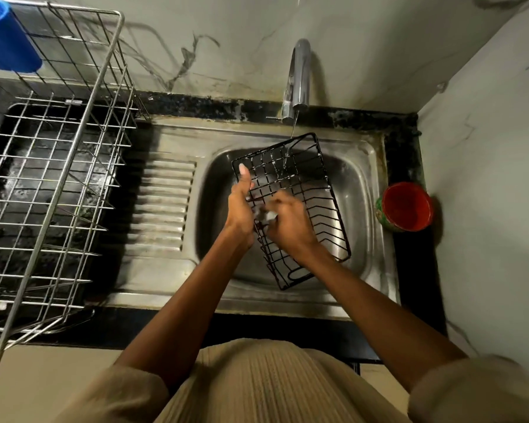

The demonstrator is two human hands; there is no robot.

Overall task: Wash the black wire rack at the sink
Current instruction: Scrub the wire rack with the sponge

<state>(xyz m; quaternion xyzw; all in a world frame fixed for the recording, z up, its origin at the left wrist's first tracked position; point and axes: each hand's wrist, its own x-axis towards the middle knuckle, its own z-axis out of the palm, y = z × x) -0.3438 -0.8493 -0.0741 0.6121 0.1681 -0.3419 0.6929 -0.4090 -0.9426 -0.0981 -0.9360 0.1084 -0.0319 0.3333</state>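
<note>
Black wire rack (306, 190) tilted over sink (364, 166), long axis tap (300, 74) to near rim. Left hand (240, 206) grips its edge; right hand (287, 221), blurred, presses a scrubber (266, 214).

1. You stand at a black speckled stone counter (406, 154) that runs wall to wall, with a stainless steel sink (370, 166) set into its right part.
2. On its left end sits a large silver wire dish rack (58, 166), reaching the front edge.
3. In the right strip beside the sink stands a round red-lined cup (406, 206), touching the wall.
4. A chrome tap (300, 77) rises at the back edge.
</note>
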